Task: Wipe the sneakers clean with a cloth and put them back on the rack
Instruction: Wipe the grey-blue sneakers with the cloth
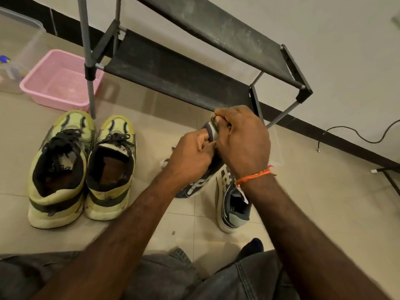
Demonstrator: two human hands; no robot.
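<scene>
— How much room have you got down there?

— Some. The black fabric-shelved metal shoe rack point(173, 70) stands right ahead of me, its lower shelf edge just above my knuckles and one grey leg slanting down to the tiled floor point(324, 191) beside my right hand. To my left the pair of yellow-green sneakers with black laces point(84, 167) sits side by side, heels toward me, toes close to a rack leg. Behind them a pink plastic mesh basket point(58, 81) lies against that leg. Open tile runs between the yellow pair and my arms, and more off to the right up to the black skirting and a loose black cable point(357, 135).

— And your hands?

— Both curled tight, close together. My left hand point(190, 152) and my right hand point(242, 139) grip the grey-and-white striped sneaker point(199, 182), lifted at an angle with its far end up between my fingers. The right covers that end; the left thumb presses on a grey edge there. I cannot tell whether a cloth is in either grip.

— The other one?

— The matching grey-and-white sneaker point(231, 208) stands on the floor under my right wrist, just beside the held one.
</scene>
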